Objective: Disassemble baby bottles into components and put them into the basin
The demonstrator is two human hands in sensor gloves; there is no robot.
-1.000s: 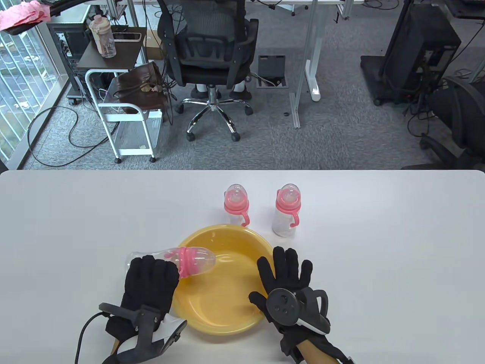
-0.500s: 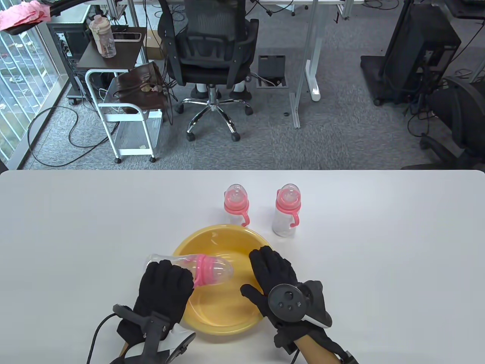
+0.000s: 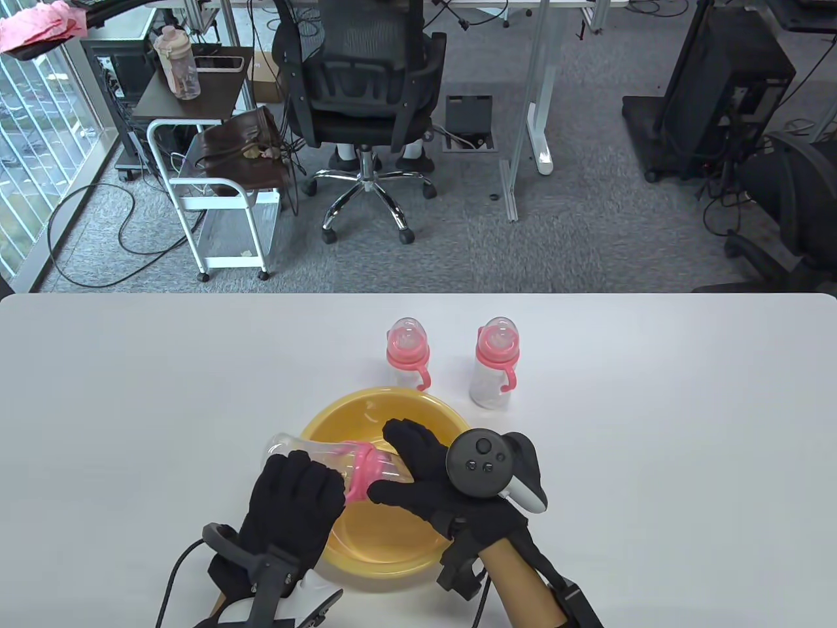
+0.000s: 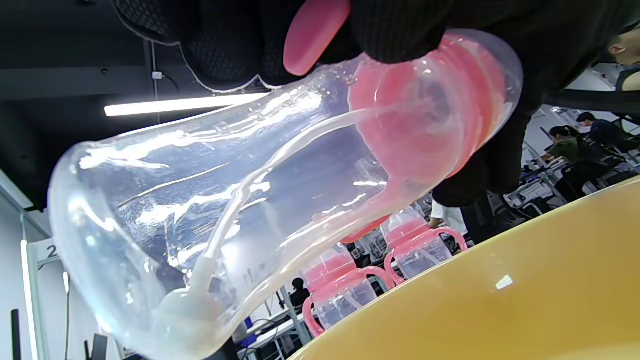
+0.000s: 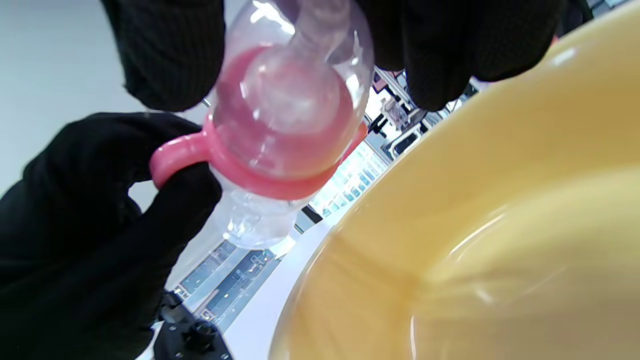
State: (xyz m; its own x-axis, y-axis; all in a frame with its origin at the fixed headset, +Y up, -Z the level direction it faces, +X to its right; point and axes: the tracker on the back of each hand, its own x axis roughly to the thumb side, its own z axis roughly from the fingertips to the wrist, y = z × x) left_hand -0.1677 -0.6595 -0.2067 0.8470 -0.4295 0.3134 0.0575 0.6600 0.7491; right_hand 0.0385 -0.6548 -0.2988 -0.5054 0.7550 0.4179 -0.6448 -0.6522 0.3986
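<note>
A clear baby bottle (image 3: 307, 453) with a pink collar (image 3: 361, 472) lies on its side above the left rim of the yellow basin (image 3: 418, 549). My left hand (image 3: 294, 500) grips the bottle body (image 4: 210, 200) from above. My right hand (image 3: 412, 468) wraps its fingers round the clear cap end (image 5: 295, 95), thumb below. The pink handle (image 5: 175, 152) sticks out toward the left glove. A straw with a weighted end (image 4: 190, 300) shows inside the bottle. Two more capped bottles (image 3: 407, 350) (image 3: 495, 360) stand upright beyond the basin.
The basin (image 5: 500, 225) holds nothing that I can see. The white table (image 3: 654, 425) stretches wide on both sides. Past the far edge are an office chair (image 3: 366, 98), a white cart (image 3: 216, 196) and floor cables.
My left hand carried the bottle rightward over the basin rim. My right hand swung left from open over the basin and closed round the bottle's cap end.
</note>
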